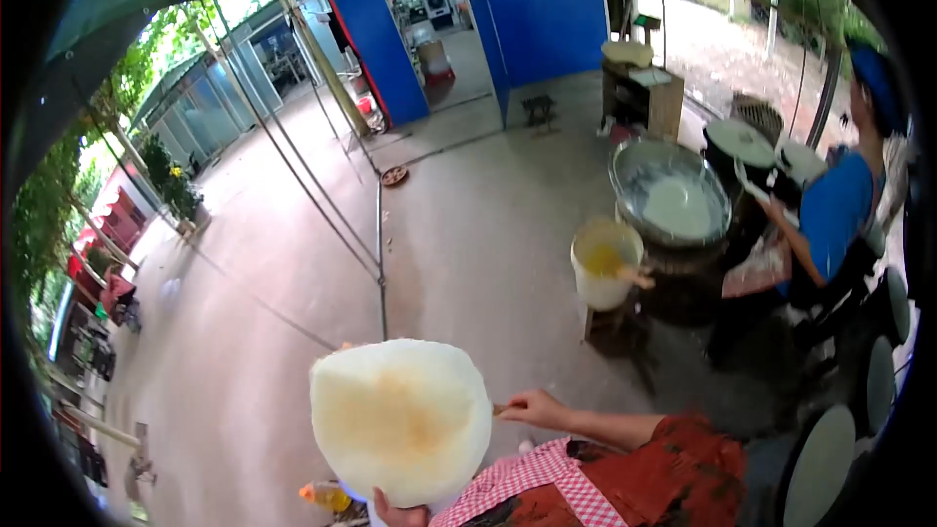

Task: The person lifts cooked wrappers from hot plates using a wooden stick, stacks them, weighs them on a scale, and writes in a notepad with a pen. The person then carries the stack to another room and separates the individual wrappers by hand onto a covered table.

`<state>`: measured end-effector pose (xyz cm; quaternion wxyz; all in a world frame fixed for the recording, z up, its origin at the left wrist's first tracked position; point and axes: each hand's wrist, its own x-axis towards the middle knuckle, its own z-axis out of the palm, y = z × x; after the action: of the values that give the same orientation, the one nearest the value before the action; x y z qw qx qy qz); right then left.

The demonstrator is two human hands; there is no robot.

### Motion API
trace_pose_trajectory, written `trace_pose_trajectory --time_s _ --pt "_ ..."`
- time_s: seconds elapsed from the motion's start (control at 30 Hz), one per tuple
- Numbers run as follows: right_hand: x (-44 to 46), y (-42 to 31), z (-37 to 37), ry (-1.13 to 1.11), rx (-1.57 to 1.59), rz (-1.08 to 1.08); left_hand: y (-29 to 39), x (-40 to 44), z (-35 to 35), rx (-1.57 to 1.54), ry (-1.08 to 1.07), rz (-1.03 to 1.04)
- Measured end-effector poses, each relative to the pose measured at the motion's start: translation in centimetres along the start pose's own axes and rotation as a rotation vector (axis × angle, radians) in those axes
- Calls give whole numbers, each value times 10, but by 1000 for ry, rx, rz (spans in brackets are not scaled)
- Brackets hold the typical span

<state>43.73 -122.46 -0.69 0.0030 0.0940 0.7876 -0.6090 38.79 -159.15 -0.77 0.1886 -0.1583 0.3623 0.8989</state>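
Observation:
In front of me is a broad, rounded white paddle [400, 420] with a tan-brown patch in its middle. Its surface material I cannot make out. My right hand [535, 409] is closed around the short dark handle at the paddle's right side. At the lower rim, my left hand [400, 514] holds the paddle's edge, its thumb showing and most fingers hidden. Close to the left hand, low in view, is a bottle of yellow liquid [332, 498] with an orange top.
To the right are a white bucket [592, 288] with yellow contents and a big metal basin [625, 200] of white liquid. A co-worker in blue [841, 205] sits beside covered pots [739, 141]. Thin poles [379, 224] stand ahead; a pale round-topped drum [820, 464] is near my right.

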Motion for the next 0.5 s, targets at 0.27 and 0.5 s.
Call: trace_pose_trajectory --time_s 0.27,0.5 --pt "171 -2 -91 186 119 94 30 228 161 -26 -299 -114" --pt "340 -1 -194 347 93 154 23 418 298 39 -224 -223"
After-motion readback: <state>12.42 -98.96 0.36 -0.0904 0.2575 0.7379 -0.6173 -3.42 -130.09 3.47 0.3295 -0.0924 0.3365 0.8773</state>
